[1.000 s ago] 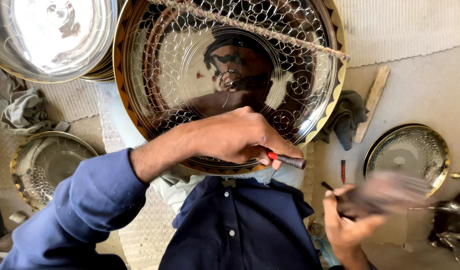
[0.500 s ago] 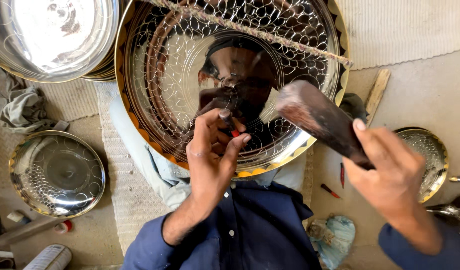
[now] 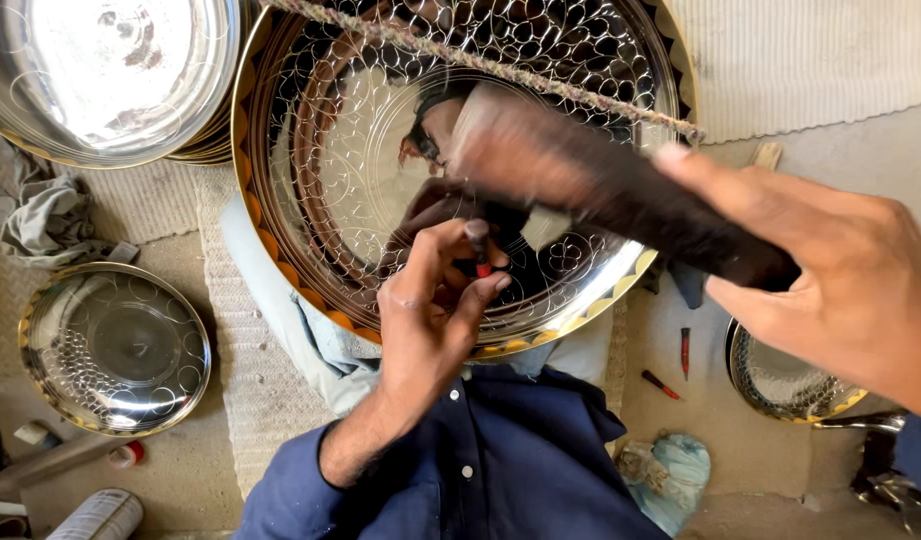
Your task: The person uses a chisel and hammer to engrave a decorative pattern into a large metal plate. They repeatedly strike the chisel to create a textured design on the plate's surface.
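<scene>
Your right hand runs off the right edge, and the dark mallet it grips is smeared by motion blur, its head unreadable. Your left hand covers most of the punch, hiding where its tip meets the big tray. The tray's top is cut off. The plate at right sits partly behind your right hand.
</scene>
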